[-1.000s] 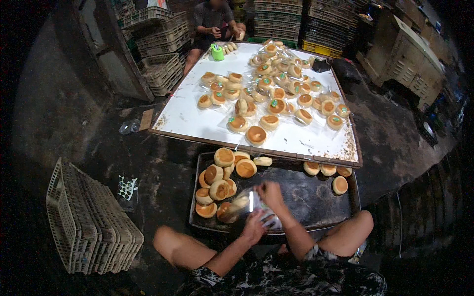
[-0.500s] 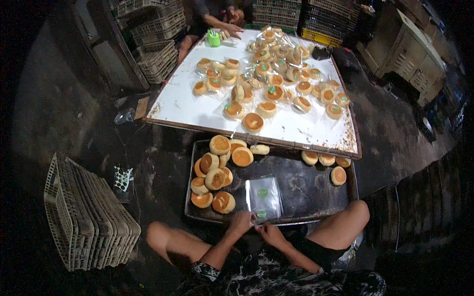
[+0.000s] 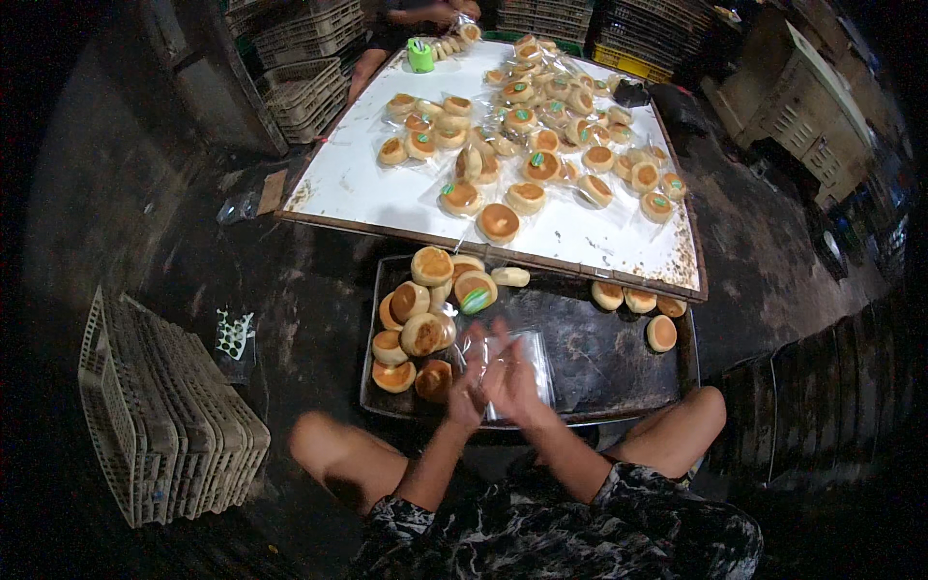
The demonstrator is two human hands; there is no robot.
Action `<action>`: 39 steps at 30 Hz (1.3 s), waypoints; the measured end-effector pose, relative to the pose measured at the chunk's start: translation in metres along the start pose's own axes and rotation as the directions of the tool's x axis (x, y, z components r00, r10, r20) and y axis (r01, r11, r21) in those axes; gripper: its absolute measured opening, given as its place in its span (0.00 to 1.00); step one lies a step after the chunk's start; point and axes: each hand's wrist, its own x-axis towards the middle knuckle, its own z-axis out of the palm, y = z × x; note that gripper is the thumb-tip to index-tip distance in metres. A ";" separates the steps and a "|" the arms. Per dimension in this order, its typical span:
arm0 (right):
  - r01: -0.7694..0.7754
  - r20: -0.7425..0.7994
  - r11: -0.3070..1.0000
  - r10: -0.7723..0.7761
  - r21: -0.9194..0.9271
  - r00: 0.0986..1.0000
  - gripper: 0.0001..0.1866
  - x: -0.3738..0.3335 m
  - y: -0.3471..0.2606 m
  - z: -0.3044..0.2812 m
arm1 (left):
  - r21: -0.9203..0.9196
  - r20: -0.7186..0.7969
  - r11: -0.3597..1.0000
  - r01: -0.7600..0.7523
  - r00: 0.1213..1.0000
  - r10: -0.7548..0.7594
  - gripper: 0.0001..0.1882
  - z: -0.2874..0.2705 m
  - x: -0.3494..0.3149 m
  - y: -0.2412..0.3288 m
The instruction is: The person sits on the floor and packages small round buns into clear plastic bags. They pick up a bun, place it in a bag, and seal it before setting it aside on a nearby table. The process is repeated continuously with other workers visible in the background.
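A thin clear plastic bag with a green label (image 3: 474, 302) is raised over the left part of the dark tray (image 3: 619, 360), in front of a round bun. My left hand (image 3: 468, 394) is closed on the bag near its lower end. Close beside it, my right hand (image 3: 512, 387) has its fingers up at the bag, smeared by motion, so its grip is hard to make out. Under and behind my hands lies a stack of flat clear bags (image 3: 537, 362). Browned buns (image 3: 422, 334) are heaped at the tray's left side, next to my left hand.
Beyond the tray, a white-topped table (image 3: 362, 198) bears many bagged buns (image 3: 541, 166) and a green holder (image 3: 420, 56). Another person's hands (image 3: 445, 14) hold a bagged bun at the far edge. Plastic crates (image 3: 174, 416) stand at left; several buns (image 3: 661, 333) sit at the tray's right.
My hands have moved up and forward from the tray's near edge, lifting a labelled bag off the stack. The other person's hands have drawn back from the table with a bun.
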 end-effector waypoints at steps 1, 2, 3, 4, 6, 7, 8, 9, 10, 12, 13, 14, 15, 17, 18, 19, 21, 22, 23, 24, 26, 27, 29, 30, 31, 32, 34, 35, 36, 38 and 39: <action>-0.217 0.009 0.976 0.217 0.021 0.976 0.19 0.002 0.003 -0.044 | -0.043 0.284 0.999 0.010 0.959 0.003 0.13 0.000 0.006 0.010; -0.443 0.017 0.895 0.443 0.042 0.896 0.18 0.008 0.006 -0.082 | 0.070 0.051 0.997 -0.039 0.998 0.035 0.12 -0.027 0.017 0.017; -0.402 -0.119 0.872 0.383 -0.281 0.916 0.16 0.014 0.007 -0.082 | 0.054 0.028 0.993 -0.100 0.995 0.099 0.11 -0.048 0.023 0.031; -0.354 -0.215 0.735 0.281 -0.578 0.935 0.15 0.029 0.003 -0.077 | 0.044 0.009 0.986 -0.163 0.987 0.163 0.11 -0.061 0.026 0.041; 0.181 0.239 -0.333 -0.142 -0.926 0.961 0.15 0.079 -0.024 -0.079 | 0.073 -0.126 0.925 -0.373 0.916 0.380 0.09 -0.034 0.024 0.056; 0.185 0.452 -0.668 -0.250 -0.721 0.856 0.21 0.094 -0.028 -0.063 | 0.091 -0.199 0.876 -0.473 0.853 0.482 0.09 -0.028 0.021 0.059; 0.119 0.460 -0.845 -0.161 -0.521 0.873 0.24 0.119 -0.043 -0.068 | 0.100 -0.224 0.898 -0.428 0.870 0.439 0.09 -0.023 0.018 0.052; 0.039 0.478 -0.960 -0.102 -0.276 0.872 0.23 0.150 -0.066 -0.092 | 0.119 -0.230 0.919 -0.377 0.890 0.394 0.09 -0.012 0.021 0.044; -0.018 0.517 -1.000 -0.025 -0.017 0.856 0.22 0.172 -0.089 -0.122 | 0.143 -0.238 0.931 -0.337 0.901 0.363 0.09 -0.004 0.025 0.042; -0.106 0.479 -0.994 -0.110 -0.035 0.871 0.22 0.187 -0.096 -0.137 | 0.106 -0.248 0.928 -0.357 0.894 0.372 0.12 -0.010 0.026 0.047; -0.146 0.403 -0.988 -0.152 -0.045 0.903 0.20 0.185 -0.089 -0.132 | 0.117 -0.249 0.921 -0.372 0.887 0.390 0.14 -0.016 0.021 0.056; -0.131 0.403 -0.988 -0.154 -0.085 0.902 0.19 0.181 -0.097 -0.135 | 0.123 -0.231 0.921 -0.369 0.892 0.388 0.16 -0.014 0.019 0.061; -0.119 0.399 -0.985 -0.159 -0.123 0.903 0.19 0.173 -0.107 -0.139 | 0.094 -0.235 0.922 -0.375 0.892 0.386 0.17 -0.014 0.020 0.062; -0.110 0.380 -0.925 -0.254 -0.363 0.889 0.17 0.151 -0.113 -0.140 | 0.037 -0.246 0.923 -0.382 0.892 0.379 0.19 -0.018 0.023 0.068; -0.119 0.349 -0.830 -0.354 -0.546 0.868 0.16 0.129 -0.122 -0.132 | -0.024 -0.254 0.895 -0.445 0.869 0.425 0.19 -0.013 0.024 0.070; -0.044 0.247 -0.575 -0.418 -0.817 0.874 0.17 0.104 -0.123 -0.132 | -0.084 -0.266 0.861 -0.501 0.844 0.465 0.20 -0.008 0.024 0.072; 0.102 0.142 -0.166 -0.252 -0.981 0.957 0.20 0.067 -0.099 -0.124 | -0.139 -0.320 0.784 -0.605 0.777 0.543 0.22 -0.016 0.021 0.084; 0.136 0.146 -0.092 -0.108 -0.986 0.983 0.22 0.048 -0.085 -0.113 | -0.291 0.001 0.828 -0.478 0.866 0.500 0.23 -0.042 0.032 0.078; 0.167 0.175 -0.071 -0.124 -0.983 0.977 0.24 0.029 -0.064 -0.083 | -0.385 0.326 0.875 -0.292 0.844 0.425 0.25 -0.047 0.036 0.068; 0.199 0.204 -0.051 -0.134 -0.979 0.970 0.26 0.014 -0.040 -0.049 | -0.257 0.245 0.886 -0.387 0.861 0.446 0.24 -0.052 0.039 0.048; 0.175 0.169 -0.017 -0.369 -0.984 0.914 0.32 0.007 -0.020 -0.011 | 0.047 0.095 0.882 -0.469 0.881 0.463 0.23 0.010 0.012 0.020; 0.155 0.127 0.032 -0.424 -0.987 0.897 0.36 0.012 -0.016 -0.022 | 0.027 0.082 0.911 -0.411 0.909 0.408 0.22 -0.006 0.023 0.009; 0.152 0.203 -0.163 -0.371 -0.975 0.906 0.37 0.024 -0.004 -0.026 | -0.047 0.003 0.946 -0.319 0.947 0.320 0.23 -0.012 0.025 0.008; 0.144 0.231 -0.261 -0.343 -0.955 0.911 0.37 0.026 -0.001 -0.029 | -0.105 -0.060 0.954 -0.282 0.959 0.277 0.24 -0.002 0.019 0.016; 0.252 0.370 -0.441 -0.205 -0.862 0.906 0.37 0.033 0.000 -0.021 | -0.170 -0.129 0.951 -0.257 0.963 0.237 0.26 0.005 0.012 0.025; 0.222 0.316 -0.436 -0.156 -0.872 0.936 0.36 0.035 -0.002 0.005 | -0.206 -0.211 0.948 -0.244 0.957 0.200 0.23 0.008 0.010 0.037; 0.173 0.217 -0.433 -0.054 -0.884 0.975 0.35 0.036 -0.018 0.057 | -0.149 -0.133 0.928 -0.342 0.937 0.324 0.22 0.032 -0.002 0.051; 0.271 0.320 -0.452 -0.035 -0.850 0.947 0.33 0.039 -0.030 0.063 | -0.215 -0.097 0.939 -0.269 0.962 0.254 0.19 0.030 0.002 0.051; 0.272 0.304 -0.494 0.017 -0.826 0.953 0.32 0.037 -0.029 0.062 | -0.183 -0.035 0.956 -0.228 0.974 0.225 0.17 0.017 0.007 0.048; 0.281 0.266 -0.578 0.114 -0.766 0.957 0.31 0.033 -0.025 0.048 | -0.110 0.089 0.983 -0.149 0.983 0.159 0.13 -0.013 0.018 0.038; 0.249 0.216 -0.515 0.124 -0.820 0.969 0.29 0.035 -0.029 0.018 | -0.016 0.051 0.996 -0.091 0.994 0.092 0.13 -0.008 0.013 0.029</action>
